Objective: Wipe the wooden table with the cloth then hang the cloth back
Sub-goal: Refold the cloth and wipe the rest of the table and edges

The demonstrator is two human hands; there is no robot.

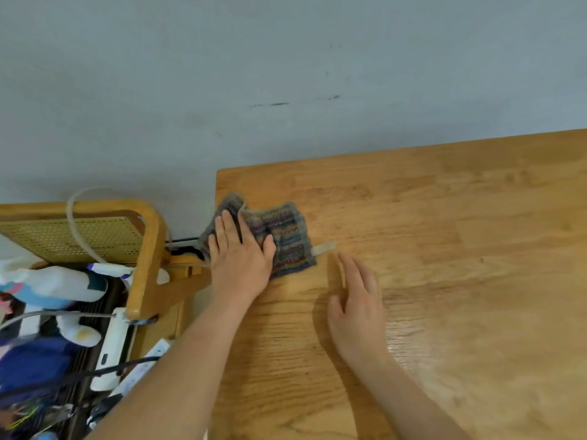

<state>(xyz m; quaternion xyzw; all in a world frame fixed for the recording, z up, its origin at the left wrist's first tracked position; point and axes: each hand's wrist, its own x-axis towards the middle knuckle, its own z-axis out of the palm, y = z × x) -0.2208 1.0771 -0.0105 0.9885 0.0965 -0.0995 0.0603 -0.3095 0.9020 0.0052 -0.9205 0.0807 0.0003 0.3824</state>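
A grey cloth point(286, 236) with coloured stripes lies crumpled near the far left corner of the wooden table point(444, 249), part of it hanging over the left edge. A pale hanging loop point(324, 249) sticks out from its right side. My left hand point(241, 258) presses flat on the cloth's left half with straight fingers. My right hand point(355, 306) hovers or rests on the bare wood just right of the cloth, fingers extended toward the loop, holding nothing.
A wooden chair point(146, 249) with a cane back stands left of the table, loaded with a plush toy point(54, 287), clothes and cables. A white power strip point(109, 350) lies beside it. A grey wall point(286, 74) runs behind the table.
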